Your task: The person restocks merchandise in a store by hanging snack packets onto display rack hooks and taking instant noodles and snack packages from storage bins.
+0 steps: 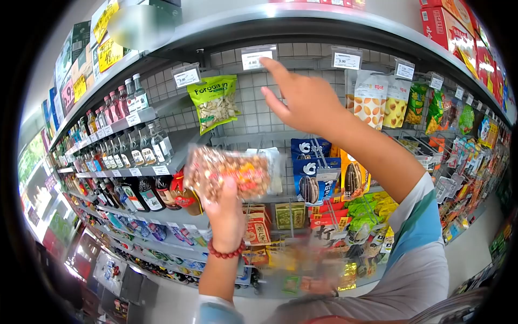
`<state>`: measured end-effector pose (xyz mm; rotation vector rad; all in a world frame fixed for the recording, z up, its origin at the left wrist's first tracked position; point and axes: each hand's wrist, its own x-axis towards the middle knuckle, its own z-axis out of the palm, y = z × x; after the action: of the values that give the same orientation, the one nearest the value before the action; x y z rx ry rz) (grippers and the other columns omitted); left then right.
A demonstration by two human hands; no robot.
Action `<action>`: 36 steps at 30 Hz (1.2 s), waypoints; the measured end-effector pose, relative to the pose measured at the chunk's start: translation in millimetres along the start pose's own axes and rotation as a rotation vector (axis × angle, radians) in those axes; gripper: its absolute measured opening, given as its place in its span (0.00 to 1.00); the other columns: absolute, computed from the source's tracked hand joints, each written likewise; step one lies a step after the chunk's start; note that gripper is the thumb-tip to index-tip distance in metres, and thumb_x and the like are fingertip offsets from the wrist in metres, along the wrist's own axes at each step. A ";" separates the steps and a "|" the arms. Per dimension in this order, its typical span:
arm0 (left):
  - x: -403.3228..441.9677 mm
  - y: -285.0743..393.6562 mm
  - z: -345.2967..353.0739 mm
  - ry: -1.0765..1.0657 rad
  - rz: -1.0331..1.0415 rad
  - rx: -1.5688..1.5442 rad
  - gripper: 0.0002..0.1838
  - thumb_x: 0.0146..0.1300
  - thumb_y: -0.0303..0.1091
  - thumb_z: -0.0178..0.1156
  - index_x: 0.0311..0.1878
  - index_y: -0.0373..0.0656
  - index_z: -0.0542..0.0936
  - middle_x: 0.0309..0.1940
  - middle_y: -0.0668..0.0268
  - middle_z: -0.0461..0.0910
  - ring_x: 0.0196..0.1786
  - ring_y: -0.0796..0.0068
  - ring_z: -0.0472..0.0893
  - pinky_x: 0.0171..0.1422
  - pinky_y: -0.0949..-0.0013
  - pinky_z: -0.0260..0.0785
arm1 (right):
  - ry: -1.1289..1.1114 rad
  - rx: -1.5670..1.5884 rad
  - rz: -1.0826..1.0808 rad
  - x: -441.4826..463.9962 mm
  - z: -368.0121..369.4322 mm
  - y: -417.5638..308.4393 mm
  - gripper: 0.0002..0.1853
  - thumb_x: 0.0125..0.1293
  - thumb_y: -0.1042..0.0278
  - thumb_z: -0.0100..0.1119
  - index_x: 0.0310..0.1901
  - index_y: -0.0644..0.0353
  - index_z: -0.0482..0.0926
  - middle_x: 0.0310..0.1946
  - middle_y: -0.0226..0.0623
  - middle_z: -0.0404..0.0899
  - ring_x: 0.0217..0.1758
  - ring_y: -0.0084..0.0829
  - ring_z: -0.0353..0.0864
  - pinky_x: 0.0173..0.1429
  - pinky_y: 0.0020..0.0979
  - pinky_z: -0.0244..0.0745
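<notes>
My left hand [222, 216], with a red bead bracelet at the wrist, grips a clear plastic bag of what look like peanuts [218, 171] with red and yellow print. The thumb presses on the bag's front; the other fingers are hidden behind it. My right hand [302, 100] is raised to the upper rack, holding nothing, with index finger and thumb apart. Its index fingertip is at the lower right edge of a white price tag [253, 58]; I cannot tell whether it touches. A green bag of nuts or seeds [216, 102] hangs to the left of that hand.
White and yellow nut pouches [370, 97] hang behind my right forearm. Blue seed bags [310, 178] hang lower on hooks. Small bottles [137, 94] line the left shelves. A metal shelf edge [302, 27] runs overhead. Below, something blurred [302, 262] overlaps the lower rack.
</notes>
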<state>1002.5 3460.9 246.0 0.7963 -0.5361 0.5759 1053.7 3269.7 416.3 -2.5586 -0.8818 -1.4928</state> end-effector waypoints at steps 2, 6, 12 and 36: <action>23.6 8.6 7.2 -0.047 0.011 -0.109 0.33 0.72 0.28 0.60 0.75 0.44 0.57 0.63 0.60 0.73 0.63 0.68 0.76 0.68 0.59 0.71 | -0.035 0.225 0.058 -11.4 0.3 -4.7 0.29 0.70 0.51 0.57 0.66 0.60 0.66 0.29 0.40 0.83 0.29 0.38 0.83 0.34 0.40 0.78; 62.6 14.2 24.8 -0.078 0.020 -0.228 0.29 0.72 0.30 0.59 0.73 0.47 0.60 0.60 0.61 0.75 0.61 0.69 0.77 0.66 0.57 0.73 | -0.283 0.726 0.067 -27.3 34.8 7.7 0.23 0.68 0.47 0.66 0.50 0.60 0.78 0.34 0.32 0.83 0.33 0.26 0.82 0.37 0.32 0.79; 77.5 -3.4 33.5 -0.146 0.083 -0.210 0.33 0.70 0.31 0.63 0.72 0.52 0.57 0.65 0.62 0.69 0.63 0.68 0.75 0.64 0.56 0.73 | -0.557 1.360 0.388 -37.3 42.0 11.8 0.16 0.66 0.55 0.69 0.45 0.57 0.79 0.41 0.31 0.83 0.42 0.23 0.82 0.41 0.28 0.81; 36.7 26.9 4.0 -0.187 -0.030 0.407 0.26 0.69 0.34 0.66 0.64 0.38 0.66 0.55 0.64 0.79 0.53 0.77 0.81 0.57 0.71 0.76 | 0.038 1.540 0.493 -14.5 55.8 40.5 0.11 0.70 0.66 0.65 0.48 0.62 0.78 0.39 0.34 0.85 0.41 0.19 0.83 0.47 0.23 0.79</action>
<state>1010.4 3483.0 285.2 1.2507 -0.5848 0.5945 1112.2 3247.1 384.2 -1.3556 -0.7721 -0.3241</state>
